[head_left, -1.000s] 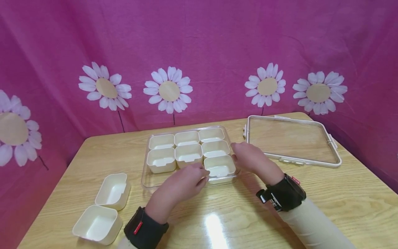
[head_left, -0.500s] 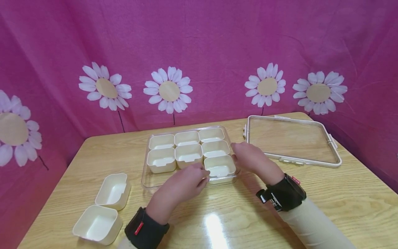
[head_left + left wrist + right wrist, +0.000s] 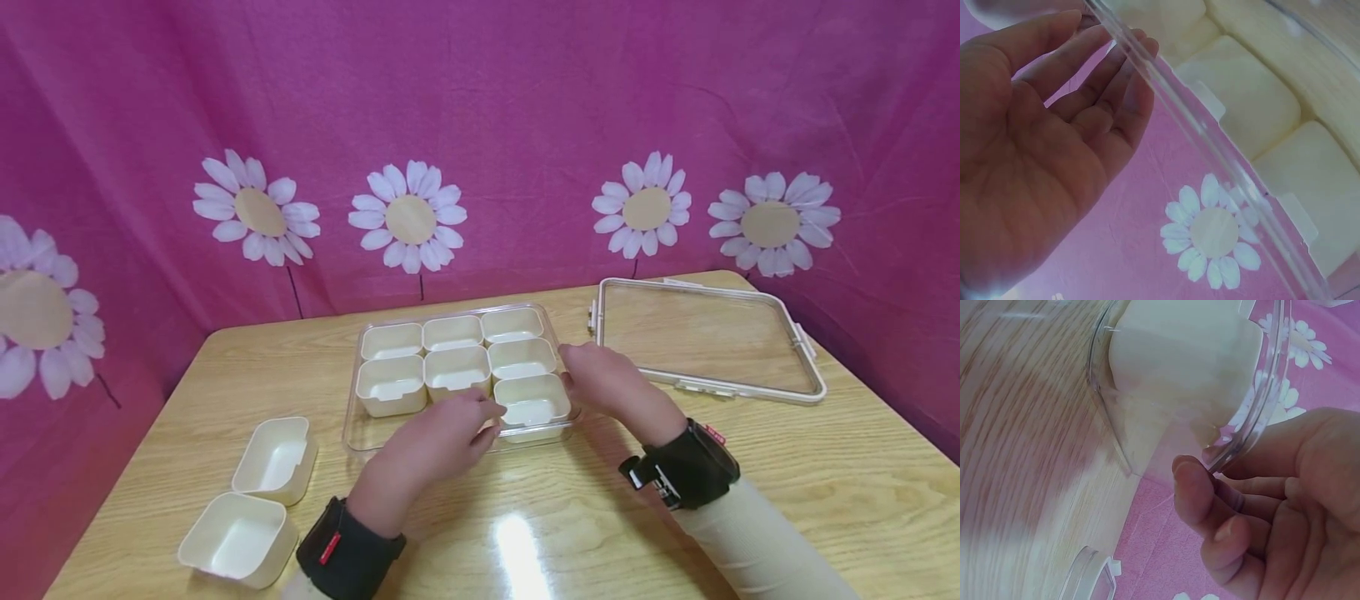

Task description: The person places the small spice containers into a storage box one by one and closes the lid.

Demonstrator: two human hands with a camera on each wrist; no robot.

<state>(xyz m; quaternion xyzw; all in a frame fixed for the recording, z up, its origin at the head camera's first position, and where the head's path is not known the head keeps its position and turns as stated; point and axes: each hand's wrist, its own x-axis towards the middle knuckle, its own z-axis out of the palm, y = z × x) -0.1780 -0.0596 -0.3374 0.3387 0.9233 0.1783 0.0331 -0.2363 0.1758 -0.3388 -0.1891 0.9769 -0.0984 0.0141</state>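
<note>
The change within this last second is very small: the left hand [image 3: 438, 437] has shifted a little toward nine o'clock, and its index finger now lies somewhat straighter near the front cup [image 3: 533, 402], which stands at four o'clock in the clear tray [image 3: 371, 430]. The fingers of this hand are loose and grasp nothing; in the left wrist view their tips are at the tray's edge, but whether they press on it I cannot tell. The right hand [image 3: 603, 383], at three o'clock of the tray, stays in its place and pinches the tray's edge at the corner. All the cups stay where they were. For the work, I judge, this means only a small adjusting and not a new step: the tray rests on the bench [image 3: 585, 517] with the front cup and six other cups [image 3: 458, 367] inside, its corner at eight o'clock has no cup, the two loose cups [image 3: 276, 457] stand farther out at eight o'clock, and the lid [image 3: 708, 333] lies apart at three o'clock.
</note>
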